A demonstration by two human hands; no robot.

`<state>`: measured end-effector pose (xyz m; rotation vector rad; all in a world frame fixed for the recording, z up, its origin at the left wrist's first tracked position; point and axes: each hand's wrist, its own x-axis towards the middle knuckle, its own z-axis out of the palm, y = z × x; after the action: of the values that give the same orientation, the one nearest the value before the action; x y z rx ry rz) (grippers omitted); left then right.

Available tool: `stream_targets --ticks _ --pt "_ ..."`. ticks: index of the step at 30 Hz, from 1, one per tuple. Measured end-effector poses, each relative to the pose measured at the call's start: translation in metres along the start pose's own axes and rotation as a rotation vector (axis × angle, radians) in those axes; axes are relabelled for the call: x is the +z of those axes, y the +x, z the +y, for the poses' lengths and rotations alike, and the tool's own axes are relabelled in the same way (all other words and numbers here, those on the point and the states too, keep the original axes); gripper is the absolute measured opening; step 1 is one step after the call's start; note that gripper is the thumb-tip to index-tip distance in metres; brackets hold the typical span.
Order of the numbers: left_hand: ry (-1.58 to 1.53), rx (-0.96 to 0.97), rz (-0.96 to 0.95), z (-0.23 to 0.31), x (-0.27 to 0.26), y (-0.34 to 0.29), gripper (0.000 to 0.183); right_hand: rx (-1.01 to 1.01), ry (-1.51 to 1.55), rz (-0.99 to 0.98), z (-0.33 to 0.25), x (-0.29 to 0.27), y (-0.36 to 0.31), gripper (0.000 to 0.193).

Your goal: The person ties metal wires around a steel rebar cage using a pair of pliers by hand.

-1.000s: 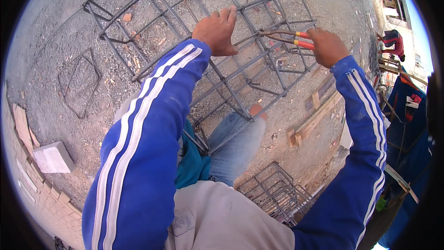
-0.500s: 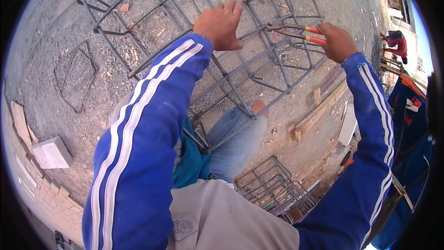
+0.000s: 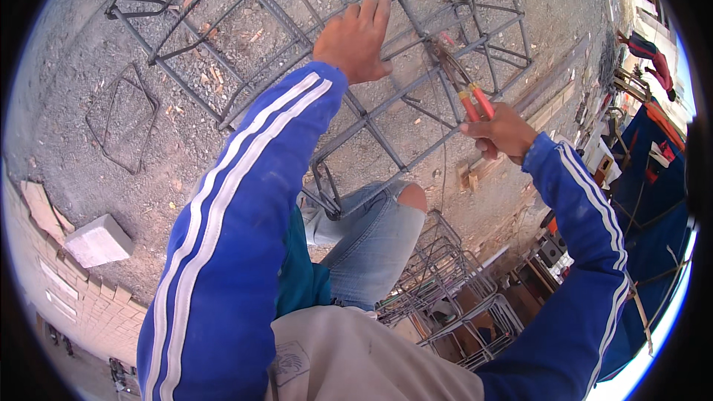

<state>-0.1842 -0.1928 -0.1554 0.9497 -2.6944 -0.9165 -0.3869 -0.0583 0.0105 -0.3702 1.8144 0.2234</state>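
Observation:
A long cage of tied steel rebar [image 3: 278,11] with square stirrups stretches across the ground in front of me. My left hand [image 3: 355,43] lies on the middle of it, fingers stretched out and thumb apart; whatever is under the palm is hidden. To the right, my right hand [image 3: 503,132] is closed round the red and yellow handles of a pair of end-cutting pincers [image 3: 459,78]. The pincers point up and left, and their jaws are at a crossing of two bars. Any tie wire there is too small to make out.
A loose bent stirrup [image 3: 122,119] lies on the gravel at left, near a pale block [image 3: 99,240]. Wood pieces [image 3: 469,175] lie beyond my knee [image 3: 411,197]. More rebar frames [image 3: 445,275] stand at lower right. Another person [image 3: 653,59] bends over at far right, beside a blue tarp [image 3: 653,215].
My right hand has moved down and left, swinging the pincers from nearly level to steeply upright, jaws still near the same crossing. The left hand keeps its place on the cage. The view has shifted slightly.

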Motion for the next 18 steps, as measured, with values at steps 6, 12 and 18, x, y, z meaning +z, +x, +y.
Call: stream_targets --ticks 6,12,18 --pt "-0.051 -0.043 -0.162 0.004 -0.016 0.004 0.106 0.123 0.720 -0.109 0.005 0.040 0.001 0.024" --pt "-0.082 -0.043 -0.222 0.001 -0.026 0.006 0.105 0.144 0.634 -0.053 -0.003 0.037 0.001 0.044" --pt "-0.007 0.032 -0.097 0.011 -0.040 -0.004 0.096 0.144 0.656 -0.034 0.004 0.037 0.009 0.049"
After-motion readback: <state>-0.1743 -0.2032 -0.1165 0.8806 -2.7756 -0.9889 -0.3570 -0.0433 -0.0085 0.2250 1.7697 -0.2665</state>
